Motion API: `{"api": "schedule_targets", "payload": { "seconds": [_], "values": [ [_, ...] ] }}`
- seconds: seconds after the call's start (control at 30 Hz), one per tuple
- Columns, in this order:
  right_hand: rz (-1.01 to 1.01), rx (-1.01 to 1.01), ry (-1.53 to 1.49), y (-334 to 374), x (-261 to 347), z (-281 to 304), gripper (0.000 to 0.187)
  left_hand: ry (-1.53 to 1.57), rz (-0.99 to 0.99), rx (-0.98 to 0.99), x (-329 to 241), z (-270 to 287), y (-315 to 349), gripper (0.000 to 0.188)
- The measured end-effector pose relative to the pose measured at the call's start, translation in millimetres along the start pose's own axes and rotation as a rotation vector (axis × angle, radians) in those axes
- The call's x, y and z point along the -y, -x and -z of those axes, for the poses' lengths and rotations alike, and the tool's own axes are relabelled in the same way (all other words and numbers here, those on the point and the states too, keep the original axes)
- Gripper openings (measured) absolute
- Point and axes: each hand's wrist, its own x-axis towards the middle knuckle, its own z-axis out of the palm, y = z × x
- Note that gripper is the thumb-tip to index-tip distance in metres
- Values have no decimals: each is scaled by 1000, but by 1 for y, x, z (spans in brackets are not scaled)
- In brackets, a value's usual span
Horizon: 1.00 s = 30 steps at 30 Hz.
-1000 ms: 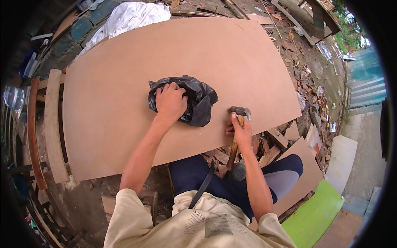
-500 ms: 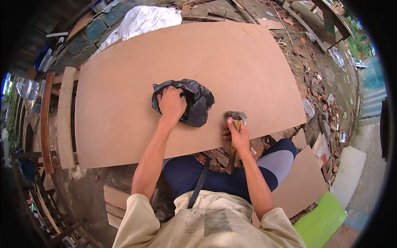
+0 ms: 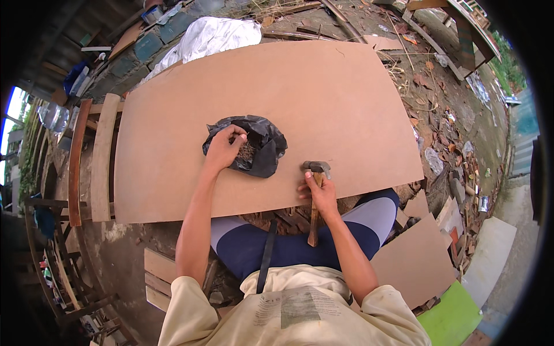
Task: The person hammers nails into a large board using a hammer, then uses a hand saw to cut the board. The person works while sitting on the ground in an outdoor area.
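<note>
A black plastic bag [image 3: 270, 142] lies on the large brown board [image 3: 329, 98], its mouth spread apart. Inside it shows a heap of thin brownish pieces that look like nails [image 3: 246, 152]. Over the bag's left side is my left hand [image 3: 223, 147], thumb and fingertips pinched together; whatever is between them is too small to make out. My right hand [image 3: 321, 195] grips a claw hammer [image 3: 316, 166] by its wooden handle just under the head, near the board's front edge. The handle's end points down towards my lap.
Wooden slats [image 3: 104, 164] stand along the board's left side. A white sack [image 3: 210, 43] lies behind it. Leaves, scraps and plastic litter the ground on the right. A brown panel piece [image 3: 412, 262] and a green sheet [image 3: 453, 317] lie at lower right.
My left hand has come up out of the bag with its fingertips pinched, and the brownish pieces inside now show. My right hand keeps the hammer in nearly the same place.
</note>
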Motion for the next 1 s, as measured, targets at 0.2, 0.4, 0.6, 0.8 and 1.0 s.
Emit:
{"api": "schedule_targets", "payload": {
  "seconds": [0.2, 0.4, 0.6, 0.8, 1.0],
  "values": [
    [11, -2, -114, 2, -10, 11, 37, 442, 51, 203, -28, -2, 15, 27],
    [137, -226, -141, 26, -8, 37, 36, 519, 112, 330, -56, -67, 40, 15],
    [210, -675, -47, 19, -3, 124, 33, 421, 27, 305, -44, -174, 48, 13],
    [105, -734, -127, 21, -26, 135, 28, 424, -127, 215, -59, -229, 34, 10],
    [336, -597, -747, -3, -61, 121, 19, 261, -288, 249, -82, -261, 25, 8]
  ]
}}
